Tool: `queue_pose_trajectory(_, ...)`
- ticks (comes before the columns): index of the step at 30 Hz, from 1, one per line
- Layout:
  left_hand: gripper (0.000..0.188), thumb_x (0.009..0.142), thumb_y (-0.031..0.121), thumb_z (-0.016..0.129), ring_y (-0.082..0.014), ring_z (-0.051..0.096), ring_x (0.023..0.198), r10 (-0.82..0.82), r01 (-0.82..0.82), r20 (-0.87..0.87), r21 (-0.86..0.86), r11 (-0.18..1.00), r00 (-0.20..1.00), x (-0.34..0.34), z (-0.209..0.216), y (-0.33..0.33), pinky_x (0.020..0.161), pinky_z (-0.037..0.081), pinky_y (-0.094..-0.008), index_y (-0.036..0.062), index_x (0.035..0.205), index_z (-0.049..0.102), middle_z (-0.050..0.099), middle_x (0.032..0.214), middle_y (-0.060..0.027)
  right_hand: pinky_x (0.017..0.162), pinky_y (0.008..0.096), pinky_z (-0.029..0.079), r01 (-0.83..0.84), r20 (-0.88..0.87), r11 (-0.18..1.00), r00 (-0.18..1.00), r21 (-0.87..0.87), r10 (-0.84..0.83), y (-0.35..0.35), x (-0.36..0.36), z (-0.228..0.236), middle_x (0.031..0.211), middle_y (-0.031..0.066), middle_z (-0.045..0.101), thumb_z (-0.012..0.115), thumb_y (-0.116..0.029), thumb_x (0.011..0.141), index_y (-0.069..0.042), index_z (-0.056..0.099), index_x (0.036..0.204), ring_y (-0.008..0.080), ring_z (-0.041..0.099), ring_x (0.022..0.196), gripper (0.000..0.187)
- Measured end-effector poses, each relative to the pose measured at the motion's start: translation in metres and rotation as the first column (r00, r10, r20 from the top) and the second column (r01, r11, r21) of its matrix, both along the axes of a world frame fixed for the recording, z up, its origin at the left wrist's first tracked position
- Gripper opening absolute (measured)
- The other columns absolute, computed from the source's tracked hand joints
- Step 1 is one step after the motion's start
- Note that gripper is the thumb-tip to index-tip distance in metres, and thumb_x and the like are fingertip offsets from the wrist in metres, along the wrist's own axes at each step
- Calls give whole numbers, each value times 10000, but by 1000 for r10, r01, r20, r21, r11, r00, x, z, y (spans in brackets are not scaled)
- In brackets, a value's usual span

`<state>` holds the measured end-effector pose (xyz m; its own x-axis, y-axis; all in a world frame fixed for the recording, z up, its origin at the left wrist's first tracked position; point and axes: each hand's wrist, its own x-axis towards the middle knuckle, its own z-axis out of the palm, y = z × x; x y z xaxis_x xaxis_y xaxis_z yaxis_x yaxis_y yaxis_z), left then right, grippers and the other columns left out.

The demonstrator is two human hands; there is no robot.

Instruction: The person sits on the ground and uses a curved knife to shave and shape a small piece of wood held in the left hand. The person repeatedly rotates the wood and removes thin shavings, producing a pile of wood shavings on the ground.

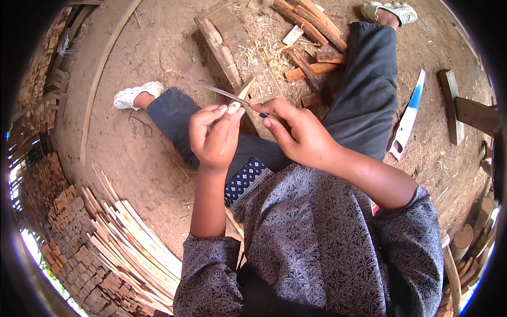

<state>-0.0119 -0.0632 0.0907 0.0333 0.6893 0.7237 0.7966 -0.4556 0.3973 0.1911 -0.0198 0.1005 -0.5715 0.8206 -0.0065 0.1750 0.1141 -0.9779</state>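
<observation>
My left hand (216, 136) is closed around a small pale piece of wood (245, 93) that tapers to a point at its far end. In my right hand (300, 132) is a knife, its handle mostly hidden by my fingers. The thin knife blade (224, 93) reaches out to the left and lies across the wood, close to my left fingertips. Both hands meet above my lap, between my spread legs. Just beyond them a thick wooden plank (232, 37) lies on the ground, with pale shavings (266, 58) heaped on and beside it.
Several reddish-brown wood pieces (317, 24) lie scattered beyond the plank. A handsaw (407, 119) with a white and blue blade rests right of my leg, near a wooden frame (450, 105). Long pale strips (140, 238) and stacked wood blocks (90, 280) fill the lower left.
</observation>
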Motion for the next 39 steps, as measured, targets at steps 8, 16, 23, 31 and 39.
queue_pose_trajectory(8,276,789,-94,856,-239,673,920,43,-43,30,12,999,999,-4,-6,7,766,598,-329,-7,1012,718,597,1044,-89,662,379,536,57,-93,998,994,-36,-60,5,-12,19,815,165,708,623,-107,1018,-63,625,1311,279,702,688,296)
queue_pose_trajectory(16,253,790,-95,854,-243,674,909,55,-56,34,24,998,998,-5,-4,13,767,598,-331,-8,984,716,598,1037,-95,636,420,516,46,-34,998,998,-30,-47,14,-5,34,750,200,644,593,-143,1043,-73,602,1286,330,673,657,253)
queue_pose_trajectory(23,241,789,-107,849,-235,681,900,-7,6,83,13,1000,996,-3,-7,16,745,596,-324,-21,968,712,604,1026,-106,757,424,550,37,41,997,999,-72,-34,25,5,11,852,221,680,538,-172,1082,-60,566,1297,393,709,798,244)
queue_pose_trajectory(31,237,794,-113,844,-227,691,892,-77,73,120,38,997,990,-2,-7,28,716,600,-297,-23,981,730,607,1035,-112,791,438,543,-78,104,971,989,-225,103,29,2,6,945,229,689,530,-186,1094,-64,528,1344,369,729,903,279)
queue_pose_trajectory(39,234,786,-78,864,-225,689,873,-25,23,64,44,999,998,-2,-6,30,720,597,-318,-1,965,735,618,1003,-104,763,470,547,-18,137,996,990,-85,30,22,6,-20,934,251,688,534,-202,1088,-51,546,1303,408,716,862,264)
